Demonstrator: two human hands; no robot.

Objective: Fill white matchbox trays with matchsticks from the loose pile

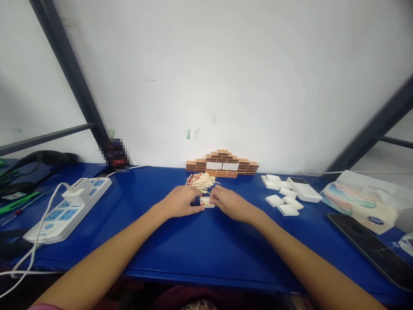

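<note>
One small, shallow white rectangular tray (207,206) is between the two bare hands, at the middle of a glossy blue table (206,249), with a few red-headed matches in it, too small to count. The left hand (181,201) grasps its left end, the thumb at the near corner. The right hand (229,202) has its fingers bent together at the right end; whether they pinch a match, I cannot tell. Just behind is one loose pile of pale wooden matches (202,182), too many to count. Against the white wall (206,69) stands one stepped stack of brown matchboxes (222,158), whose print is too small to read, with white upright pieces (214,165) in two groups. To the right lie about seven small white box pieces (274,200), some overlapping, beside one white device with a dark display (306,193). One pastel tissue pack (351,200) bears one blue oval label (376,220), unreadable; near it is one black smartphone (368,245). To the left, one white power strip with blue socket panels (63,228) carries one white charger (77,193).
</note>
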